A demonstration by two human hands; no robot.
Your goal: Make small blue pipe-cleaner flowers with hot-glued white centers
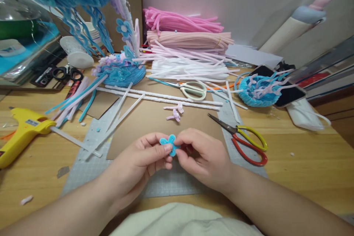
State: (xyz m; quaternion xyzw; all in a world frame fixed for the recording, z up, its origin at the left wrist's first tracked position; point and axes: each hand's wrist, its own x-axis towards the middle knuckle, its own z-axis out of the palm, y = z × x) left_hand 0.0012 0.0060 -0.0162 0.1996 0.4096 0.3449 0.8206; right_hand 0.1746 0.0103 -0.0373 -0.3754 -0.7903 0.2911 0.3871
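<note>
Pinched above the gray cutting mat [171, 188], toward the near edge of the desk [304, 177]: a small blue chenille-stem flower [172, 139]. Slanted in over the near edge, left hand [143, 155] with fingers curled inward and thumb along the front; opposite, right hand [207, 155] with its back partly upward. Left fingers closed on the flower's lower left side, thumb tip over part of it; right thumb and forefinger nearly together around the right-hand petal, hiding its end.

Just beyond, on a brown cardboard sheet [124, 142], two lilac twisted pieces [177, 112], then long white stems [155, 98] and pale-green-handled scissors [184, 85]. Toward the right edge, close to the right hand, red-and-yellow-handled scissors [234, 130], tip over the cardboard. Near the left edge, a yellow glue gun [27, 123]. Toward the far edge, stacked pink [182, 20], peach and white stem bundles.
</note>
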